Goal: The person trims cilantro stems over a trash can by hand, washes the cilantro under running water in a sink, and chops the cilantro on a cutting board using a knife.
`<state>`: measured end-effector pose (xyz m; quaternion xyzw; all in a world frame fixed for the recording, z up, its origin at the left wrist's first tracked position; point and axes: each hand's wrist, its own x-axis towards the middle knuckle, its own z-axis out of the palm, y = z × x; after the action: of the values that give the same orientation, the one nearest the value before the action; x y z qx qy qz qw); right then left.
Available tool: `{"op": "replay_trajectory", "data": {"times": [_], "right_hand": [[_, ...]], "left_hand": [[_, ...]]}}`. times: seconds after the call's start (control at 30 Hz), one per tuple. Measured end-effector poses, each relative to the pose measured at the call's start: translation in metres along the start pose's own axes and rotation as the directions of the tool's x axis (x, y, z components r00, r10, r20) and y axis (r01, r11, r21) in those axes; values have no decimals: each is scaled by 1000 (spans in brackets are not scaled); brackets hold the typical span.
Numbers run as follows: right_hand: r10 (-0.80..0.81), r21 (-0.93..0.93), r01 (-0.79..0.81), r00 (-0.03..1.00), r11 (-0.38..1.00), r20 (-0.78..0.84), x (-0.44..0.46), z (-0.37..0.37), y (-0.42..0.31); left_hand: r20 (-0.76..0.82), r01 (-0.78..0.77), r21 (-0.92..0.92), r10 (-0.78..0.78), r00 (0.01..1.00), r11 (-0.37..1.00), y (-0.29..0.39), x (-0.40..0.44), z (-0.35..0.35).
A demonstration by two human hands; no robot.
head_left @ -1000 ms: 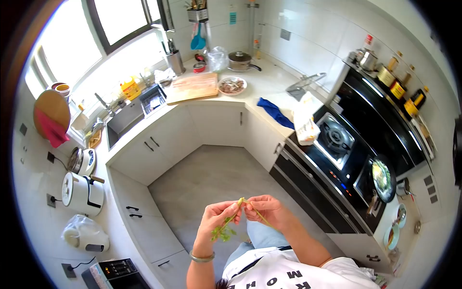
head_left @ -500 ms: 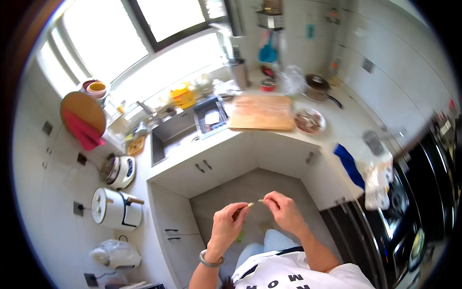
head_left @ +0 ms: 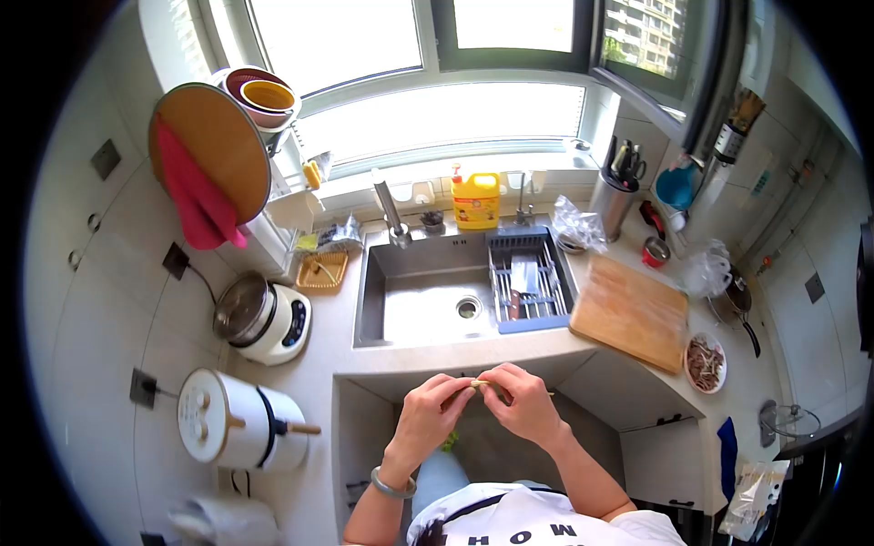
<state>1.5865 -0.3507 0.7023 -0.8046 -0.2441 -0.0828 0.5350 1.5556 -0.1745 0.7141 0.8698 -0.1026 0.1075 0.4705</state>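
kitchen corner, head view: pale counter is running beneath a bright window. a rectangular stainless-steel sink is sitting in it; a yellow plastic bottle with a red pump is standing behind. a rectangular wooden cutting board is lying to the right, beside a round white bowl of brownish-pink pieces.

item: thin, pale-green plant stem, being held in the air between two bare hands, on the person's side of the counter. soft green leaves are hanging below the left hand.

left hand: thumb and forefinger are pinching the stem; a grey, ring-shaped bangle is circling the wrist.

right hand: fingertips are pinching close beside the left; a slender end is jutting past the far side. whether the stem is running whole between them, cannot tell.

handling, as judged: very light; stem probably crisp, possibly stringy, perhaps slick if damp; leaves easily bruising. best hold: fingertip pinch on bare stem, leaves hanging free.
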Motion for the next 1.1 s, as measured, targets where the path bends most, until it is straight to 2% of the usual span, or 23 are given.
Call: {"op": "replay_trajectory", "data": {"times": [0.07,0.1,0.17,0.23,0.3,0.33,0.37,0.47,0.5,0.57,0.6,0.63,0.7,0.73,0.77,0.8,0.83,0.87,0.9,0.93,0.97,1.03,1.1], "right_hand": [[-90,-88,90,996,992,3,45,35,21],[-65,-95,65,998,993,7,65,45,20],[60,-168,-40,991,985,116,104,65,22],[39,-168,-30,998,985,51,134,83,29],[174,-62,-175,985,983,-16,156,94,38],[188,36,-186,978,982,-94,164,100,43],[209,30,-207,971,978,-112,169,105,52],[422,292,-373,897,881,-127,179,121,79],[434,290,-384,891,877,-132,183,123,83],[583,671,-430,812,604,-5,193,127,93],[597,799,-390,800,458,48,196,132,100],[599,797,-392,799,460,47,199,134,107],[692,917,-338,715,213,103,211,139,117],[693,924,-327,713,196,106,215,143,130],[695,925,-328,711,192,108,218,149,139],[737,915,-341,672,216,76,227,157,144],[778,904,-357,627,235,45,232,163,148],[744,887,-414,655,205,133,235,168,151],[744,887,-418,653,198,141,235,174,158],[702,895,-419,684,153,200,233,184,170],[654,902,-419,712,105,255,231,194,182],[655,885,-446,710,134,258,230,205,207],[620,858,-499,713,120,328,231,210,221]], "left_hand": [[85,-89,34,86,993,995,-44,39,-29],[100,-77,17,75,992,997,-59,56,-43],[221,-218,57,201,954,974,-88,96,-70],[281,-267,18,252,926,963,-116,130,-84],[318,-328,0,311,896,945,-137,159,-89],[348,-323,-24,311,885,946,-144,171,-91],[368,-325,-43,318,874,945,-153,181,-91],[348,-305,-165,345,872,938,-174,205,-87],[326,-281,-194,332,885,940,-178,211,-87],[305,-256,-227,318,898,940,-186,221,-84],[267,-207,-267,278,923,941,-190,226,-82],[229,-159,-308,236,945,938,-195,230,-78],[218,-108,-313,182,959,944,-213,238,-65],[254,115,-422,-4,967,900,-226,238,-55],[312,329,-510,-186,932,795,-237,236,-47],[323,393,-589,-240,916,707,-242,239,-44],[326,399,-585,-246,913,706,-249,240,-40],[312,458,-560,-336,889,691,-258,241,-34],[293,514,-535,-423,857,670,-268,242,-29],[338,577,-542,-470,816,611,-279,242,-25],[337,583,-535,-478,811,612,-291,243,-22],[521,728,-571,-517,679,380,-312,247,-21],[583,778,-525,-519,625,346,-322,259,-27]]}}
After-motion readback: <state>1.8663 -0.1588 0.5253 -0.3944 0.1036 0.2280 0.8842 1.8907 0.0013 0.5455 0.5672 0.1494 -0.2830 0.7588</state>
